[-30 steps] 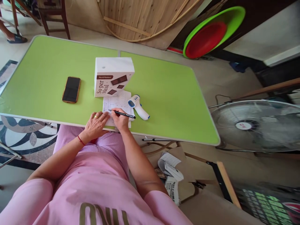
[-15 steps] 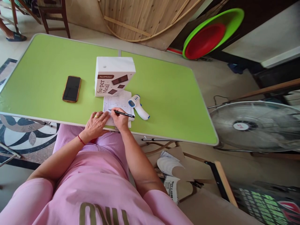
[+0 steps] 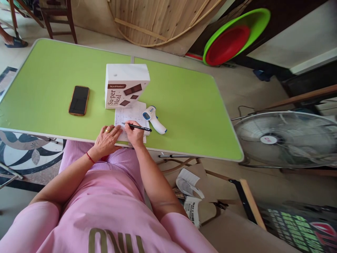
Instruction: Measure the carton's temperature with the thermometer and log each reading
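Observation:
A black pen [image 3: 138,127] is pinched in my right hand [image 3: 134,135], its tip at a sheet of written paper [image 3: 134,113] near the table's front edge. My left hand [image 3: 107,138], with a ring on one finger, lies flat with fingers stretched over the paper's left edge. Behind the paper a white box [image 3: 127,73] marked "Super Meal" stands upright, partly over the sheet's far end. Just right of the paper lies a white and blue infrared thermometer [image 3: 155,121]. Farther left a phone [image 3: 79,101] with a dark screen rests in a brown case.
The green folding table [image 3: 184,105] bears all these things. To its right is a large fan [image 3: 273,140]; a chair with papers [image 3: 188,182] on it is below the right front edge. Green and red basins [image 3: 228,45] lean at the back. A person's foot [image 3: 14,42] shows far left.
The whole view has shifted slightly, so the table things appear a little farther left. Both hands keep their places at the paper. Loose papers on the chair have flapped into a different shape.

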A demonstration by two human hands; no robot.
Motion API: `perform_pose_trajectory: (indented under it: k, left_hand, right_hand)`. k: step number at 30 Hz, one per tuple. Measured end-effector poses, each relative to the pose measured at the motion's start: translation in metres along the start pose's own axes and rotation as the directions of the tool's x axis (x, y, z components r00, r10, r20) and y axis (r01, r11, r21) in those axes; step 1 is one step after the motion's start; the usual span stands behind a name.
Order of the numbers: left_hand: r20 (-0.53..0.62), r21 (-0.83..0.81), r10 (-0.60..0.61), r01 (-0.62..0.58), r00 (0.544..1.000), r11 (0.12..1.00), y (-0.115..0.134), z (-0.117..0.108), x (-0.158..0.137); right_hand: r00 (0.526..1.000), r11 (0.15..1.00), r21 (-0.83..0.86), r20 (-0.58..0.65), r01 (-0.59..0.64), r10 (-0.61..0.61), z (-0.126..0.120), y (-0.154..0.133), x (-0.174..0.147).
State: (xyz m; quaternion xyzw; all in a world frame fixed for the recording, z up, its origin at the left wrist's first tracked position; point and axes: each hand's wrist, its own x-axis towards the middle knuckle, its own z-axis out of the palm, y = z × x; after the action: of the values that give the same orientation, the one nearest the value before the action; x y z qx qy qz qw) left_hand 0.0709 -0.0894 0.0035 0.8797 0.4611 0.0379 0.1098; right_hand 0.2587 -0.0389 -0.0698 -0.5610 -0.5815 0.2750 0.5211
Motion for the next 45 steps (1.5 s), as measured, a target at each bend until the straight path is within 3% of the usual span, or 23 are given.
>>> perform_pose_trajectory:
  k: [9, 30, 45]
  left_hand:
    - [-0.037, -0.006, 0.014, -0.014, 0.999, 1.000, -0.0024, 0.0047, -0.0007]
    - [-0.045, -0.009, 0.023, -0.024, 0.999, 1.000, -0.0032, 0.0063, -0.0009]
    - [-0.021, 0.012, 0.015, -0.015, 1.000, 1.000, -0.0021, 0.0026, -0.0011]
  right_hand:
    - [0.999, 0.999, -0.037, 0.030, 0.031, -0.030, -0.0011, -0.0013, 0.0009]
    - [0.999, 0.997, -0.067, -0.023, 0.030, -0.032, 0.0009, -0.0001, -0.0006]
    - [0.997, 1.000, -0.006, -0.078, -0.029, 0.029, -0.0004, 0.0058, -0.0019]
